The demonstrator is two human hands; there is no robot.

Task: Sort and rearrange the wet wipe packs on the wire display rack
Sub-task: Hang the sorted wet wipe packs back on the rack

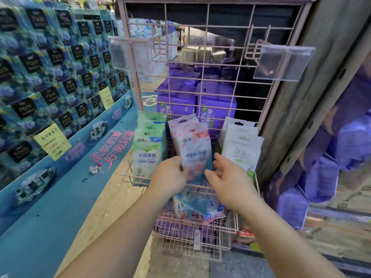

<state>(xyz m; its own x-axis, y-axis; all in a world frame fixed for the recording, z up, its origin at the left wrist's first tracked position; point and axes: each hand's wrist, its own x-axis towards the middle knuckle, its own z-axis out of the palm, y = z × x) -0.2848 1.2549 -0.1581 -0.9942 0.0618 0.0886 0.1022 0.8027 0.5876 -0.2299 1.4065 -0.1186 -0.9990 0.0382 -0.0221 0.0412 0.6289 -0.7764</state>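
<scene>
While gripped, pink packs (191, 145) in basket (128, 177).

Green packs (147, 151), pink packs (190, 141) and white packs (241, 147) stand upright, side by side, in the pink wire rack (200, 77).

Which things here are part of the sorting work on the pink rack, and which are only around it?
Part of the job:
- pink wire rack
- green packs
- pink packs, held by left hand
- white packs
- loose packs in lower basket
- right hand

Only around:
- blue tissue display
- purple bundles behind the rack
- clear label holders
</scene>
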